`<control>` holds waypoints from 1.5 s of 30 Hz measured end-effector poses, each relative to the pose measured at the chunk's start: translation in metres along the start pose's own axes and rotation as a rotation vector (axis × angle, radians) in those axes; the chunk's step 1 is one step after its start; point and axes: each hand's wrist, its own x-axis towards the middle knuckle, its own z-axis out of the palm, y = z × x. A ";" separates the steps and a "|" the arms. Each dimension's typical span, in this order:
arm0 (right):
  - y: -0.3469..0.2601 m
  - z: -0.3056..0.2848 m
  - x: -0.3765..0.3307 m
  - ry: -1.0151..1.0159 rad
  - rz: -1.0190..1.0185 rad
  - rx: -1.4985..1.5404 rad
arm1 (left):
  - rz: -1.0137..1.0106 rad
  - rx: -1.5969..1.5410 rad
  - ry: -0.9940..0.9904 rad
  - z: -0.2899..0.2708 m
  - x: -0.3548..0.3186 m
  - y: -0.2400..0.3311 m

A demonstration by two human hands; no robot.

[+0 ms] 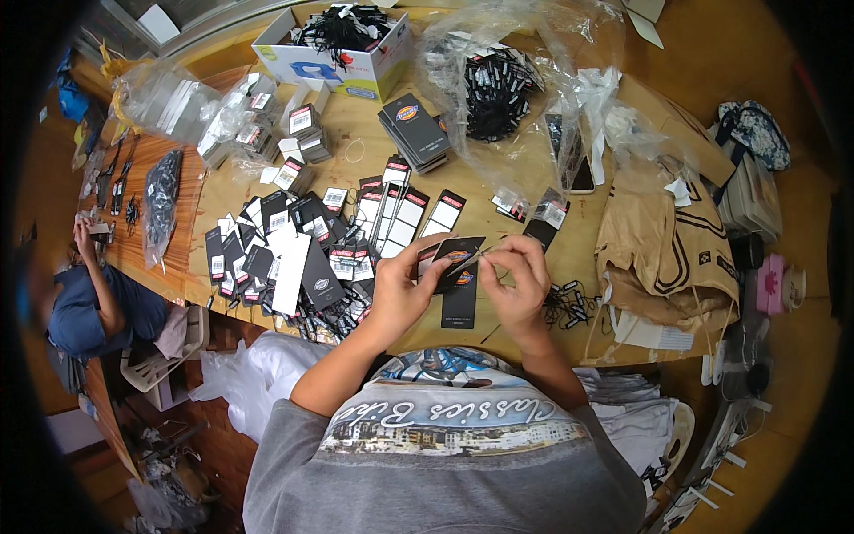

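Black tags (458, 258) near table edge (525, 343)

A wide wooden table (569, 258) fills most of the view, its light plywood top curving away to the far edge. At its left edge a darker, reddish wooden table (156, 258) butts against it. A person in blue (84, 311) sits at that second table, at the far left. Below the near edge, a white plastic chair (165, 356) stands on a dim floor beside white bags (253, 374). The light is even and bright over both tabletops.
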 end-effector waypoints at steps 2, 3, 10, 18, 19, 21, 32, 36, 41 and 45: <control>-0.003 -0.001 0.002 -0.003 -0.022 -0.028 | 0.037 0.041 -0.015 0.001 0.000 0.004; -0.003 -0.001 0.002 -0.002 -0.034 -0.033 | 0.062 0.045 -0.017 0.002 -0.001 0.005; -0.004 -0.002 0.004 -0.031 -0.096 -0.061 | 0.123 0.084 -0.004 0.004 -0.002 0.010; -0.005 0.000 0.002 -0.039 -0.040 -0.051 | 0.287 0.376 -0.113 -0.001 -0.003 0.012; -0.004 0.001 0.001 -0.036 -0.026 -0.047 | 0.254 0.373 -0.155 -0.004 -0.002 0.014; -0.001 0.002 -0.002 -0.006 -0.020 -0.054 | 0.172 0.237 -0.177 -0.004 0.000 0.017; -0.006 -0.002 0.003 0.008 -0.314 -0.060 | -0.015 -0.212 0.083 0.003 -0.007 0.019; -0.006 -0.003 0.003 -0.001 -0.322 -0.063 | 0.058 -0.153 0.062 0.002 -0.008 0.014; -0.007 -0.004 0.003 -0.037 -0.313 -0.068 | 0.109 -0.129 0.073 0.004 -0.007 0.020; -0.007 -0.006 0.003 -0.064 -0.297 -0.073 | 0.233 -0.011 0.059 0.002 -0.006 0.019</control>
